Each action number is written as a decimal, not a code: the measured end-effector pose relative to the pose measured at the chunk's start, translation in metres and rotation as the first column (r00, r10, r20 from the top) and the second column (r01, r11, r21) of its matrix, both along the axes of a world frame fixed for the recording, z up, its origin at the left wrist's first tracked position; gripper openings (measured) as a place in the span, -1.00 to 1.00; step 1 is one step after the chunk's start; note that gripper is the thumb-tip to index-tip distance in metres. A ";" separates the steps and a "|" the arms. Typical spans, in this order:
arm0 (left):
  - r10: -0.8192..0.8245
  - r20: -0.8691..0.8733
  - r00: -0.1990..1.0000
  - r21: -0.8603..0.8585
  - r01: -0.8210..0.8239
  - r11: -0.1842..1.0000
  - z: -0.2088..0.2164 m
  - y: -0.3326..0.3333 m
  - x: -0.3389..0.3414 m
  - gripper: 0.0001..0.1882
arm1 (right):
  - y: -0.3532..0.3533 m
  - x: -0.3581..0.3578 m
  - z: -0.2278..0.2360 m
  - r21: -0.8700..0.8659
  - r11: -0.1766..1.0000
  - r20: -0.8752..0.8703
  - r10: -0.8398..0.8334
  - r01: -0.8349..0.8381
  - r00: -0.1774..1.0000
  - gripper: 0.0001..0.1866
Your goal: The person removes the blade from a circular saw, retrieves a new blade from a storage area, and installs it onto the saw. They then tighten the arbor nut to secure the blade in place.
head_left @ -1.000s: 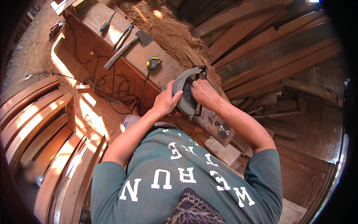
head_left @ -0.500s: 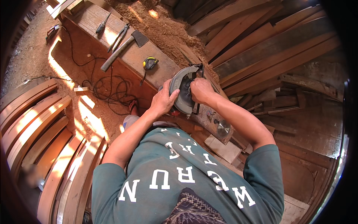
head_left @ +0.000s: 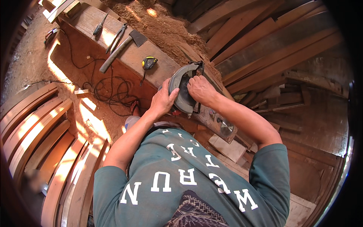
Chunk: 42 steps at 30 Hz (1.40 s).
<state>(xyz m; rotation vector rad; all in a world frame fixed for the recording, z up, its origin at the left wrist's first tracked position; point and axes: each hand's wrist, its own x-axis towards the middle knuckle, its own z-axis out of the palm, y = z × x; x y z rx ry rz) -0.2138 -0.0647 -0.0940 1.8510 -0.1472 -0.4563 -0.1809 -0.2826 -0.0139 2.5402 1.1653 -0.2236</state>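
Note:
A grey circular saw rests tilted on the wooden workbench, its curved blade guard facing up. My left hand wraps round the guard's left side, thumb laid along the guard. On the other side, my right hand is closed, its curled fingers at the dark inner face of the guard. Whatever those fingers pinch is hidden. A round metal saw blade lies on the bench end nearest my right forearm, with small dark parts beside it.
Farther along the bench lie a tape measure, a hatchet, pliers and a screwdriver. A coiled black cord is on the ground. Curved timber pieces stand left; boards and sawdust lie beyond.
My right hand has shifted slightly up and left against the saw's inner face, its fingers still curled. My left hand keeps its hold on the guard.

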 end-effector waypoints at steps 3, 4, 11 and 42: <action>-0.001 -0.007 1.000 0.000 0.001 1.000 0.000 0.000 0.000 -0.30 | 0.004 0.000 0.000 -0.069 0.981 -0.098 -0.188 0.181 0.977 -0.86; 0.004 -0.002 1.000 -0.001 -0.004 1.000 -0.001 0.000 0.000 -0.30 | 0.008 0.001 0.001 -0.081 0.957 -0.127 -0.286 0.277 0.950 -0.86; 0.018 0.011 1.000 -0.031 -0.017 0.999 -0.003 -0.002 -0.002 -0.29 | 0.011 0.009 -0.001 -0.033 0.832 -0.171 -0.550 0.553 0.817 -0.87; 0.010 -0.013 1.000 -0.008 -0.010 1.000 -0.002 -0.001 0.000 -0.26 | 0.007 0.001 0.003 -0.056 0.985 -0.097 -0.170 0.165 0.981 -0.86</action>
